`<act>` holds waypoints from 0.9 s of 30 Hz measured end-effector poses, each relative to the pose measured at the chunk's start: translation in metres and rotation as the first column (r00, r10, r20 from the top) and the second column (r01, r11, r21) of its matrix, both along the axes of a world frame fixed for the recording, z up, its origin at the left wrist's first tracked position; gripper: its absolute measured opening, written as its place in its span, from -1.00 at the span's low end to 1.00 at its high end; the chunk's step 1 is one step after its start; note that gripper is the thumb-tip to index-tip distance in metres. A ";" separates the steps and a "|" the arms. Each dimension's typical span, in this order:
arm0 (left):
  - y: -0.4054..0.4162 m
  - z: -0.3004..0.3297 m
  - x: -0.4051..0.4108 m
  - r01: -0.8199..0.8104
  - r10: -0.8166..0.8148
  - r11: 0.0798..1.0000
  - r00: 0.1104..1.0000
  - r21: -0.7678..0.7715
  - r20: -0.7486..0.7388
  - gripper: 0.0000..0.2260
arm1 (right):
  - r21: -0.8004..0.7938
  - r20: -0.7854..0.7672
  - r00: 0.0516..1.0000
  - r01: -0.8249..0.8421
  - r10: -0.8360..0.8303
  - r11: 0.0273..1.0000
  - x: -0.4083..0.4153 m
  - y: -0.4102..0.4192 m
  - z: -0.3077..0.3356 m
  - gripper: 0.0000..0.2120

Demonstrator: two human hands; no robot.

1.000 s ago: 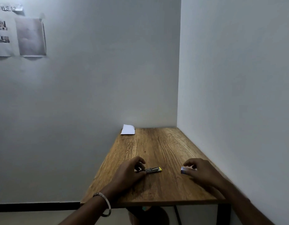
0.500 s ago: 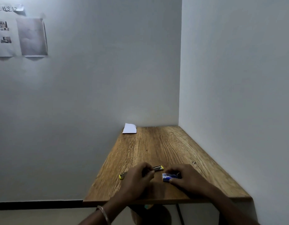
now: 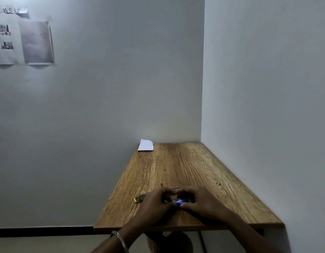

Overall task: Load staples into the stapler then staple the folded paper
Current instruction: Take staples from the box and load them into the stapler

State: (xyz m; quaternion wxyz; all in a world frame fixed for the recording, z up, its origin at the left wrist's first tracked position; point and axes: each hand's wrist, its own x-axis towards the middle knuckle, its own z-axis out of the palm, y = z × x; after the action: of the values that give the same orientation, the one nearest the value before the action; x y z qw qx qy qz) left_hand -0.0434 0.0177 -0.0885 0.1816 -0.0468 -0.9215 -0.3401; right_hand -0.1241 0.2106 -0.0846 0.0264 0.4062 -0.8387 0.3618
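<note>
A small yellow and metal stapler [image 3: 139, 198] lies near the front of the wooden table [image 3: 185, 167]. Its yellow end sticks out to the left of my left hand [image 3: 154, 204], and a thin metal tip shows above my fingers. My left hand lies over the stapler's middle and grips it. My right hand [image 3: 201, 202] touches the left one and pinches a small blue and white staple box [image 3: 181, 201]. The white folded paper [image 3: 146, 145] lies at the table's far left corner, well away from both hands.
The table stands in a corner, with a wall along its right edge and another behind it. Its left and front edges are free. Printed sheets [image 3: 21, 39] hang on the back wall at upper left. A metal bracelet [image 3: 119, 238] is on my left wrist.
My right hand moved left with the staple box until it met my left hand. The stapler's yellow end now pokes out on the left of my left hand.
</note>
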 end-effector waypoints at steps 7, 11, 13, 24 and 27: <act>0.000 -0.005 -0.004 -0.044 0.041 0.983 0.999 -0.176 -0.017 -0.73 | -0.010 0.038 0.998 0.052 -0.051 0.999 -0.006 0.016 -0.001 -0.61; 0.000 -0.005 -0.006 -0.031 0.032 0.985 0.999 -0.168 0.003 -0.74 | -0.008 0.035 0.996 0.088 -0.087 0.996 -0.009 0.028 0.000 -0.63; 0.000 -0.006 -0.006 -0.030 0.031 0.986 1.000 -0.163 0.002 -0.73 | 0.000 0.032 0.994 0.105 -0.105 0.994 -0.011 0.035 0.001 -0.64; 0.003 -0.006 -0.003 -0.044 0.045 0.985 0.999 -0.167 0.000 -0.72 | 0.178 -0.070 0.990 0.137 -0.126 0.974 -0.013 0.031 0.017 -0.87; 0.004 -0.005 -0.002 -0.058 0.058 0.985 0.998 -0.162 -0.006 -0.71 | 0.249 -0.093 0.991 0.119 -0.098 0.961 -0.015 0.025 0.025 -0.86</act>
State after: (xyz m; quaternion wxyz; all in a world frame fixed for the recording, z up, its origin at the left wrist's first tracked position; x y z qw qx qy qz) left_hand -0.0452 0.0214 -0.0938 0.1875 -0.0349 -0.9470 -0.2585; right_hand -0.1388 0.2358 -0.0595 0.0275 0.3739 -0.8974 0.2327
